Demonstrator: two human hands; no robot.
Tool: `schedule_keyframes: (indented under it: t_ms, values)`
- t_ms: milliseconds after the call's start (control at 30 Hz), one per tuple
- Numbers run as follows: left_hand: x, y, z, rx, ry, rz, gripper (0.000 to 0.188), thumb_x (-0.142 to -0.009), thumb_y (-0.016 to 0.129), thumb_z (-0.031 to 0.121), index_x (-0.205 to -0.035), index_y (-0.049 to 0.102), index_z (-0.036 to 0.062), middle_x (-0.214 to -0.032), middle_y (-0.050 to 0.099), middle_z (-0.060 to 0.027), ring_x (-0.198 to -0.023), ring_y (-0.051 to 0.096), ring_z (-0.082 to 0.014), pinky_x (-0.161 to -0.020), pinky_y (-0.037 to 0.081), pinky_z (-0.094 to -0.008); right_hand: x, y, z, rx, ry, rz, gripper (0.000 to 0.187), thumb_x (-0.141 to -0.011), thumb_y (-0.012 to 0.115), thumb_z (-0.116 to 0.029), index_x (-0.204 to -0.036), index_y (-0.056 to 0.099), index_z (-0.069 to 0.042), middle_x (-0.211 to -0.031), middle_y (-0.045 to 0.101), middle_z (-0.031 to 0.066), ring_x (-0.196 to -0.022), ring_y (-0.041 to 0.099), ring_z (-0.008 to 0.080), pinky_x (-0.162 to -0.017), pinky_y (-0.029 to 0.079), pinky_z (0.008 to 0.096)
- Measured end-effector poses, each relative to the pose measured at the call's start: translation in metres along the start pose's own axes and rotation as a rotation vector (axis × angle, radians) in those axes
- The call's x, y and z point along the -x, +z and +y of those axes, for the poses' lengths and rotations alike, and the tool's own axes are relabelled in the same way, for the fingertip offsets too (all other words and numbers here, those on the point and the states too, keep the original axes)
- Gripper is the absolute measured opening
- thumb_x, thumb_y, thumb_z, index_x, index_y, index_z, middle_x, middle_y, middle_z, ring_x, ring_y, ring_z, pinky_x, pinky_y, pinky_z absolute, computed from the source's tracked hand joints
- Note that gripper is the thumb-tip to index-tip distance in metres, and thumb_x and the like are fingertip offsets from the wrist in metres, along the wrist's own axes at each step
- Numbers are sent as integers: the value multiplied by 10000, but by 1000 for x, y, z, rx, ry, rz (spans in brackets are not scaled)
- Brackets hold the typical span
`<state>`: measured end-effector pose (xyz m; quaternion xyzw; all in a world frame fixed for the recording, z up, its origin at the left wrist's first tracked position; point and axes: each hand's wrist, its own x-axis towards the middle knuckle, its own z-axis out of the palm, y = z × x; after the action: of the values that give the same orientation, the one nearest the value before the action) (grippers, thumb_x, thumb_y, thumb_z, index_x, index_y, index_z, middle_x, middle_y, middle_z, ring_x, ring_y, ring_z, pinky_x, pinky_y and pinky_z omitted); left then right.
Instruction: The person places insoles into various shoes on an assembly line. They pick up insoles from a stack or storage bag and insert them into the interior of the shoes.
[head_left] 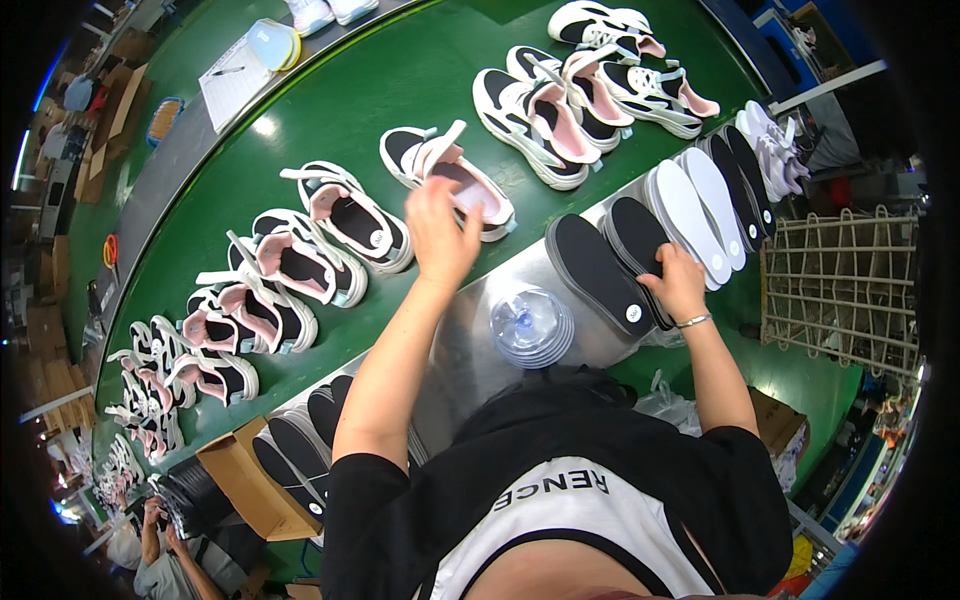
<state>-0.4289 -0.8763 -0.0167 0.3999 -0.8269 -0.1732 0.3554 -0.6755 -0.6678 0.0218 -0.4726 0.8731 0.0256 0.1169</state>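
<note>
Green belt point(400, 90) is seen curving from lower left to upper right, lined with pink-and-black shoes. Black insoles point(300, 445) are stacked at lower left beside a cardboard box point(245, 480). The left hand point(440, 235) is closed around a shoe point(450, 175) straight ahead, its long axis slanted down to the right. A bottle point(530, 325) stands between the arms. The right hand point(675, 285), nearer the body, is pressed onto an insole stack point(600, 270), fingers curled over it.
</note>
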Motion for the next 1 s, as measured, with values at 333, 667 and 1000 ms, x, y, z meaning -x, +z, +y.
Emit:
schedule_keyframes:
  t_ms: [333, 667, 1000]
  values:
    - [-48, 2, -40, 39, -508, -83, 270, -764, 502, 240, -939, 513, 36, -793, 583, -195, -756, 556, -366, -680, 429, -422, -30, -68, -70, -1050, -14, -606, 238, -764, 580, -244, -710, 545, -15, -616, 501, 3, -563, 501, 67, -518, 432, 209]
    - [-30, -1, -14, 13, -552, -97, 219, -797, 453, 207, -895, 461, 11, -728, 579, -204, -701, 562, -369, -623, 430, -440, -97, 19, -211, -49, -684, -41, 168, -630, 569, -206, -659, 618, -48, -773, 542, 148, -679, 554, 288, -595, 450, 383]
    - [-24, 5, -20, -15, -593, -38, 189, -807, 448, 185, -890, 431, 16, -720, 577, -210, -669, 557, -381, -580, 427, -446, -80, -51, -179, 150, -702, -318, 235, -596, 604, -171, -787, 590, -35, -779, 575, 127, -717, 582, 268, -599, 457, 365]
